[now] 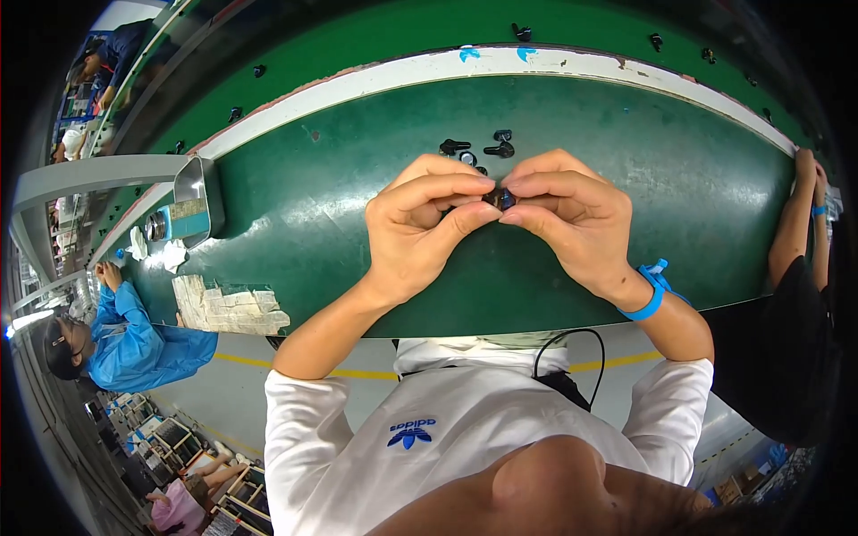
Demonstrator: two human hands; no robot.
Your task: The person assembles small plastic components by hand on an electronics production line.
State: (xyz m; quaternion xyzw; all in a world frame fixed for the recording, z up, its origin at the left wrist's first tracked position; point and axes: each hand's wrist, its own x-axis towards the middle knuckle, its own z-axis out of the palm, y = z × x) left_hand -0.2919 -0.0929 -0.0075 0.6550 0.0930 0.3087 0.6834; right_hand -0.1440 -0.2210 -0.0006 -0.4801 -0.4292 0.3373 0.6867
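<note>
My left hand (pixel 418 221) and my right hand (pixel 574 213) meet over the middle of the green worktable (pixel 340 152). Thumbs and forefingers of both pinch a small, glossy dark earbud part (pixel 500 199) between them. Fingertips cover much of it, so its full shape is hidden. Just beyond my hands lie several loose black pieces: a stemmed earbud (pixel 455 146), another stemmed earbud (pixel 500 151), a small dark piece (pixel 503 136) and a round piece with a pale ring (pixel 467 158). A blue wrist strap (pixel 645 299) circles my right wrist.
Beyond a white rail (pixel 402 74), a green belt (pixel 590 22) carries scattered black earbuds. At left stand a metal tray (pixel 214 201) and a small jar (pixel 158 225), near crumpled white tissue (pixel 174 256) and taped paper (pixel 228 306). Co-workers sit at left, in a blue smock (pixel 147 335), and right (pixel 791 348).
</note>
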